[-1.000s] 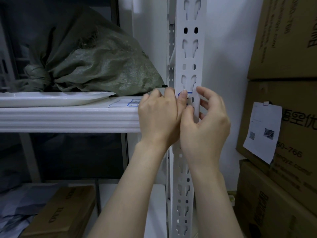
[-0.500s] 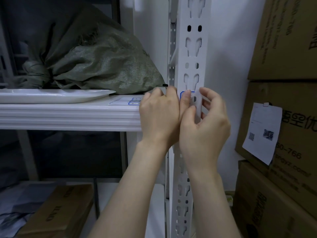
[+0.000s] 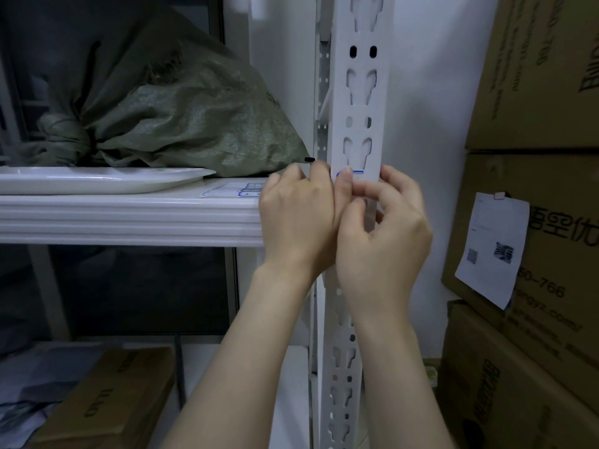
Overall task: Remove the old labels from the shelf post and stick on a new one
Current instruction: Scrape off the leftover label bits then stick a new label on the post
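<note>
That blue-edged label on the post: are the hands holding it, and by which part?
Both hands are at the label on the post. The fingertips cover its lower part, so whether they pinch it or only press cannot be told.

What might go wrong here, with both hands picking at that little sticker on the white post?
The blue-edged label sits just under a keyhole slot in the shelf post; it may tear and leave scraps. The left hand and right hand crowd together and hide most of it. A sheet of labels at the shelf edge could get knocked off.
</note>
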Motion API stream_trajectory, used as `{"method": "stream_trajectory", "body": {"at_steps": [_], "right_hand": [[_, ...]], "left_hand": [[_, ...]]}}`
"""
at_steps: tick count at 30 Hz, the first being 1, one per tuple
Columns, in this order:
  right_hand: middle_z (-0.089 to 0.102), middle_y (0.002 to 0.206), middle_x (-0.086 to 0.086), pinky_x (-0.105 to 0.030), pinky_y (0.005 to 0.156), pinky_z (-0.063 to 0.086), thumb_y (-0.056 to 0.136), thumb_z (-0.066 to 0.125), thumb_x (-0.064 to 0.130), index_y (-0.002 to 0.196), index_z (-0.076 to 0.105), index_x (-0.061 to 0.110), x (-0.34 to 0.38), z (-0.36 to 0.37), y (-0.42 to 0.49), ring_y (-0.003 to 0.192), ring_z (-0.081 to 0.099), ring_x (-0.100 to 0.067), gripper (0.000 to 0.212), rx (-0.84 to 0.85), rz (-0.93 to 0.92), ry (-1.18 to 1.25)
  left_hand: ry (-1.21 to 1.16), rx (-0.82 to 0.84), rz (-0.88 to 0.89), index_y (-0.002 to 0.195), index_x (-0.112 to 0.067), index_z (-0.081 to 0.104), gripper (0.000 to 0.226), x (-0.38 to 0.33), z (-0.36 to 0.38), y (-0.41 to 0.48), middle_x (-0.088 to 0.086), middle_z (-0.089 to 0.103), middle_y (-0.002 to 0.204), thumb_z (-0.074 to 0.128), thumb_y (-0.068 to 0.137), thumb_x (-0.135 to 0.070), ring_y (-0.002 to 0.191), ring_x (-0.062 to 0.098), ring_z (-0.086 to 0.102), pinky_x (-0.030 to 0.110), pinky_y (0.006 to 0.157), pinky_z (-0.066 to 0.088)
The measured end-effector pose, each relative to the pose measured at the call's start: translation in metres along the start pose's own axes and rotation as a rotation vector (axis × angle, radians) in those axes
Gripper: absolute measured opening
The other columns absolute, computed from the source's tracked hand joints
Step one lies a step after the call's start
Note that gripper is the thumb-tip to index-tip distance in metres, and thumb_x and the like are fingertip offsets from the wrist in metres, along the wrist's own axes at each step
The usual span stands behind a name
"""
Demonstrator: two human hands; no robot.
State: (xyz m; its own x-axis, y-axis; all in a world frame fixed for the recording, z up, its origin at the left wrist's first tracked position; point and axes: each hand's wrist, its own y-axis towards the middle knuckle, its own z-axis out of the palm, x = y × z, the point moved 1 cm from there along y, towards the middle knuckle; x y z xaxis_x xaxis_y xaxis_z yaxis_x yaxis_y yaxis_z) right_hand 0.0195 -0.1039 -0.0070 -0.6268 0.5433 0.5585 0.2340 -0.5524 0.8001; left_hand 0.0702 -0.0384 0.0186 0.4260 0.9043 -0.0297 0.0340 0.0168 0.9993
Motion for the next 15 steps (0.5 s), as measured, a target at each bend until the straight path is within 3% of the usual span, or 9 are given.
{"method": "stream_trajectory", "body": {"at_steps": [3,8,15], "right_hand": [[0.061,0.117,0.012,-0.026,0.081,0.054,0.093,0.057,0.022,0.093,0.072,0.019,0.0005,-0.0006,-0.0009,0.097,0.051,0.007,0.015,-0.007,-0.004,0.01],[0.067,0.11,0.006,-0.04,0.083,0.058,0.089,0.058,0.02,0.115,0.064,0.019,-0.003,-0.0024,0.0024,0.1,0.066,-0.009,0.027,-0.001,0.019,0.055],[0.066,0.12,0.004,-0.04,0.086,0.058,0.086,0.053,0.015,0.111,0.069,0.016,-0.0014,-0.0019,0.0015,0.11,0.063,-0.009,0.03,0.01,0.012,0.063]], "left_hand": [[-0.019,0.02,-0.008,0.065,-0.009,0.057,0.048,0.0002,-0.001,0.0,0.01,0.056,0.053,0.032,0.094,-0.037,0.052,0.026,0.049,0.032,0.058,0.036],[-0.022,0.037,-0.008,0.064,-0.009,0.056,0.046,-0.0019,-0.0019,-0.0007,0.009,0.054,0.052,0.034,0.093,-0.036,0.051,0.025,0.046,0.033,0.059,0.031],[-0.078,0.083,0.003,0.065,-0.007,0.054,0.035,0.0009,-0.0043,0.0017,0.013,0.051,0.052,0.032,0.08,-0.03,0.054,0.023,0.032,0.036,0.06,0.018]]}}
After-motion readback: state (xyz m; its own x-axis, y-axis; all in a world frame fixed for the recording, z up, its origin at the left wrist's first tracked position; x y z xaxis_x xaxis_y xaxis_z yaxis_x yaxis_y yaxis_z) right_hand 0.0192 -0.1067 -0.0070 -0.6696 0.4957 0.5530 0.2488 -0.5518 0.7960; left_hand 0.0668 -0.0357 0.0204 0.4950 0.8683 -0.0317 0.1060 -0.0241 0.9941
